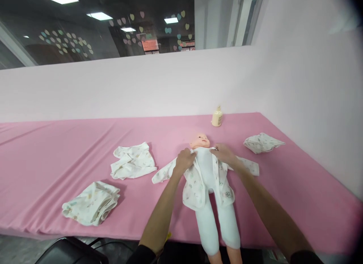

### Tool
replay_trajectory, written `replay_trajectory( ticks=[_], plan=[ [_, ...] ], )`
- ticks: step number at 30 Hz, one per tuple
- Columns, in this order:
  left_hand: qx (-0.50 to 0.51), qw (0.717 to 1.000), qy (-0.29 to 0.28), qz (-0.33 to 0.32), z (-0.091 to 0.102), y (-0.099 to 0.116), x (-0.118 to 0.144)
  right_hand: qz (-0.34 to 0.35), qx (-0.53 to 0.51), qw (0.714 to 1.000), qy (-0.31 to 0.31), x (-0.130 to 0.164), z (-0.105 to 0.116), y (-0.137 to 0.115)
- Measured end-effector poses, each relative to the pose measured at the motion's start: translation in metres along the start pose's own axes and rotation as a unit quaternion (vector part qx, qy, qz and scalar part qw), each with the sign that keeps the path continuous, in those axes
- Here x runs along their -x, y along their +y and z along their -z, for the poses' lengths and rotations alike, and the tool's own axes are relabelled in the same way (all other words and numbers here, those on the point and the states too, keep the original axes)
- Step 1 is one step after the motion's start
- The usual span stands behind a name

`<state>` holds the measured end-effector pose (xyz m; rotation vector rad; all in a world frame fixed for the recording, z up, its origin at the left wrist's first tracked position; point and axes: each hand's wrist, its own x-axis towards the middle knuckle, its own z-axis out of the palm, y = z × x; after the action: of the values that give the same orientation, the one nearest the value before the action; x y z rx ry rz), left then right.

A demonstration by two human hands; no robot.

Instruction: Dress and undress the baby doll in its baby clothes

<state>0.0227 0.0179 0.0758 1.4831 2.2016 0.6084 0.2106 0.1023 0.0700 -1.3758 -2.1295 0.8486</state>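
Observation:
A baby doll with a white cloth body lies on its back, its feet towards me. It wears a white printed baby jacket, spread apart at the front with both sleeves stretched out to the sides. My left hand is closed on the jacket's edge near the doll's neck, on the left. On the other side, my right hand pinches the opposite front edge at the shoulder. The fingertips are partly hidden in the cloth.
A pink-covered table carries a folded printed cloth, a small printed garment, another folded cloth and a cream pump bottle. White walls stand behind and right. A black chair is at the front left.

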Motion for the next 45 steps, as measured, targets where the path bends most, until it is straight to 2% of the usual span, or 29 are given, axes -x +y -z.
replay_trajectory(
  ticks=[3, 6, 11, 16, 22, 30, 39, 45],
  plan=[
    [0.037, 0.999, -0.019, -0.021, 0.003, 0.003, -0.007, 0.020, -0.047, 0.998, 0.032, -0.012, -0.005, -0.010],
    [0.067, 0.996, -0.016, -0.047, 0.007, 0.011, -0.013, 0.034, -0.084, 0.994, 0.053, -0.025, -0.012, -0.019],
    [0.083, 0.992, 0.034, -0.091, 0.006, 0.019, -0.019, 0.079, -0.131, 0.988, 0.000, -0.032, -0.022, -0.021],
    [0.119, 0.986, 0.085, -0.076, 0.004, 0.019, -0.023, 0.098, -0.154, 0.982, -0.053, -0.024, -0.012, -0.020],
    [0.153, 0.977, 0.136, -0.065, 0.002, 0.026, -0.032, 0.078, -0.170, 0.981, -0.049, -0.021, -0.008, -0.022],
    [0.133, 0.978, 0.106, -0.120, -0.005, 0.029, -0.032, 0.057, -0.202, 0.978, -0.011, -0.033, -0.023, -0.013],
    [-0.021, 0.981, 0.078, -0.177, -0.005, 0.028, -0.033, 0.067, -0.235, 0.970, -0.010, -0.035, -0.028, -0.008],
    [-0.006, 0.980, 0.053, -0.194, -0.004, 0.020, -0.038, 0.057, -0.231, 0.971, -0.006, -0.032, -0.025, -0.011]
  ],
)
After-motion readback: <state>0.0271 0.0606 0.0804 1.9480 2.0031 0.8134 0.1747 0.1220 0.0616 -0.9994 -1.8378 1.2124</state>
